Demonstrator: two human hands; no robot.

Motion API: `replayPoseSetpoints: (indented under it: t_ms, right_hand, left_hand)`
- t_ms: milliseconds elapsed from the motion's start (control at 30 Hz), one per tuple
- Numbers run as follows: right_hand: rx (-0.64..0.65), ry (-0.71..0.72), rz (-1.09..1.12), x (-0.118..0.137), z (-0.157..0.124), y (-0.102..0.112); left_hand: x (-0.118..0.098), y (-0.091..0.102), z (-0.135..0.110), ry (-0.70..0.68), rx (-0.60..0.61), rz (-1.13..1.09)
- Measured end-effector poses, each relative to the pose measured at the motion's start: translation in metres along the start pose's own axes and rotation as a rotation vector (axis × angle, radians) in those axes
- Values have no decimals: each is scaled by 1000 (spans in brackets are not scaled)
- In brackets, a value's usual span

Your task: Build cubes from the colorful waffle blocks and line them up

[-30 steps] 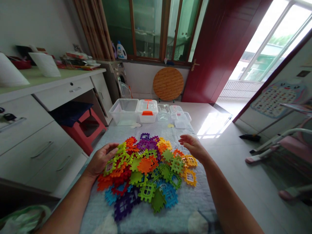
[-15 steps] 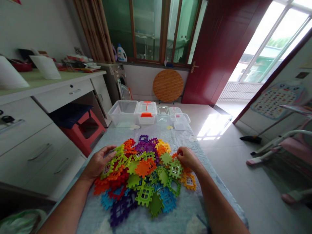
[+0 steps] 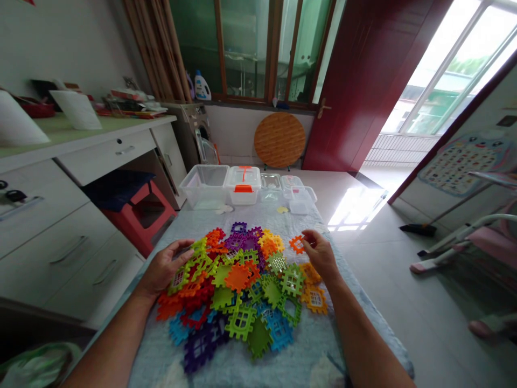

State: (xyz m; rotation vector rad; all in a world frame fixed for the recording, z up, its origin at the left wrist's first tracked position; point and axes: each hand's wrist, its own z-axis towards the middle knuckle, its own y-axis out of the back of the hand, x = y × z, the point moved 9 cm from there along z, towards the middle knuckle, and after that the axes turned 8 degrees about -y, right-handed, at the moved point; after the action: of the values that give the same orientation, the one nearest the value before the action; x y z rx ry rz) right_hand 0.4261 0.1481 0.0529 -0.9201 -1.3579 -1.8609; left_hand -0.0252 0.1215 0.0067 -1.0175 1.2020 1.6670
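Piece (image 3: 294, 245), orange, notch-edged and open-centred: from my feed I see the right hand (image 3: 319, 252) pinching it, the left hand (image 3: 165, 268) loosely open beside lime-green pieces (image 3: 199, 254).

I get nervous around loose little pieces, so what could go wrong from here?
The orange piece is pinched only at its edge by the right hand, so it might slip from that grip. The pile of toothed pieces overlaps unevenly, and a nudge from the left hand, at its left edge, could make some slide.
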Motion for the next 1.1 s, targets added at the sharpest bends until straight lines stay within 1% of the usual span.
replayPoseSetpoints:
  t_ms: [67, 100, 133, 200, 267, 333, 433, 567, 600, 667, 733, 800, 833, 900, 967, 1033, 1100]
  right_hand:
    - [-95, 83, -31, 8, -1, 11]
    - [-107, 130, -87, 13, -2, 13]
    - [-86, 169, -156, 16, -3, 11]
    - [15, 195, -294, 16, -6, 2]
    - [132, 170, -388, 8, -8, -7]
    - [190, 134, -425, 1, -9, -11]
    - [196, 91, -456, -6, -9, -10]
    - [245, 57, -515, -16, -10, -16]
    - [245, 55, -521, -17, -10, -16]
    - [206, 56, -522, -16, -9, -14]
    - [132, 76, -502, -6, -8, -9]
    - [102, 126, -441, 11, -11, -9]
    - [121, 151, -398, 21, -14, -12]
    - [230, 173, -306, 37, -22, -26]
    - [342, 172, -256, 48, -32, -42]
    - [382, 181, -237, 55, -39, -52]
    - [383, 193, -205, 58, -42, -57]
  left_hand:
    - [-1, 0, 0, -10, -5, -7]
    - [-2, 0, 0, -15, -8, -11]
    - [-3, 0, 0, -21, -12, -15]
    - [-3, 0, 0, -21, -7, -16]
    - [-1, -1, 0, -11, 7, -13]
    - [0, -1, 0, -1, 12, -11]
    - [2, -1, 0, 2, 4, -12]
    - [1, -1, 0, 3, 14, 1]
    - [0, -1, 0, 3, 21, 5]
    - [-1, -1, 0, 3, 26, 8]
    - [-2, -1, 0, 2, 27, 10]
    - [-3, -2, 0, 2, 34, 14]
    - [-4, -2, 0, 2, 39, 17]
    - [-7, -3, -1, 0, 35, 21]
    - [-9, -2, -2, -5, 16, 22]
    - [-12, -1, -3, -7, -1, 21]
    - [-13, -2, -3, -6, -3, 18]
